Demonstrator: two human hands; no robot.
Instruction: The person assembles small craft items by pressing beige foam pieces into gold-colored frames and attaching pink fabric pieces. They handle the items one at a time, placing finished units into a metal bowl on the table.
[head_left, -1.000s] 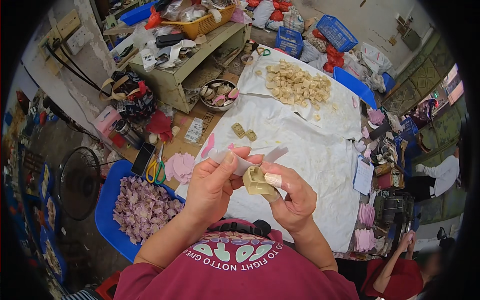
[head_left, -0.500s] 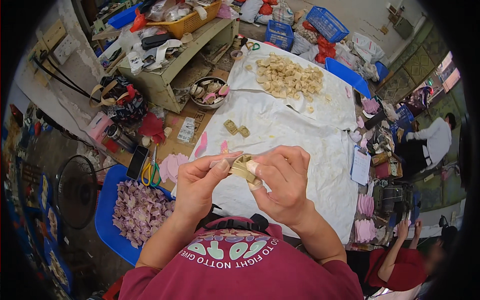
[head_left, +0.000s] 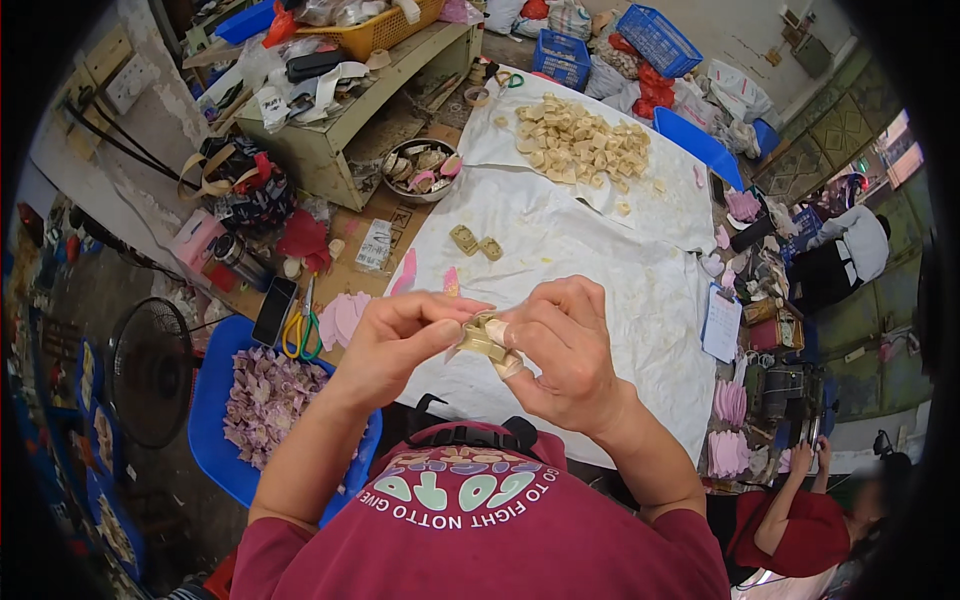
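Observation:
Above the white-covered table (head_left: 600,290), both my hands work on a small beige-gold moulded piece (head_left: 480,341). My left hand (head_left: 400,335) is closed at its left end, thumb and index finger pinching its edge. My right hand (head_left: 565,350) grips the other end; pale wraps cover its thumb and index fingertips. The fingers partly hide the piece, and a thin, pale flap shows below it by the left thumb. Two similar beige blocks (head_left: 464,239) lie beyond my hands, near pink strips (head_left: 405,271).
A heap of beige pieces (head_left: 580,140) covers the table's far end. At my left are a blue tub (head_left: 207,420) of pinkish-purple pieces, scissors (head_left: 303,325), a phone (head_left: 272,312) and a metal bowl (head_left: 392,180). A clipboard (head_left: 720,325) and two other people are at right.
My left fingers have shifted in closer on the beige piece; the thin pale sheet along its top now shows below it. At right, the person in white has turned and leaned away.

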